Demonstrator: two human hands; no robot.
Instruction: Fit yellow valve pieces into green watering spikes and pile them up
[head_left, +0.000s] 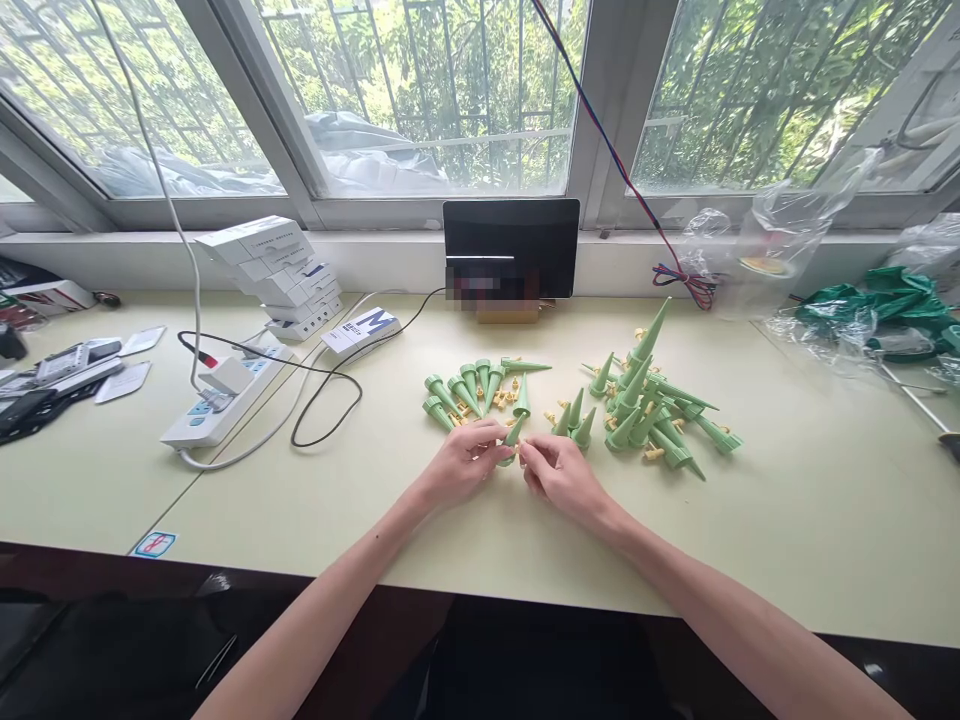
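Head view: the left hand (469,457) gripped a green tapered plastic spike (514,432), tip up, over the pale yellow-green bench (420,530). The right hand (564,472) met it from the right, thumb and fingers pinched on a small yellow plastic piece (518,451), mostly hidden. Just beyond the left hand lay a fanned cluster of matching spikes (495,382); to the right, a larger heap (637,378), some standing, some lying. Far centre: black-screened tablet (511,245). Left: white power strip (244,400).

Cone (514,432) partly behind fingers (489,434), forearms (330,595) cropped; screen (517,230) part-blurred
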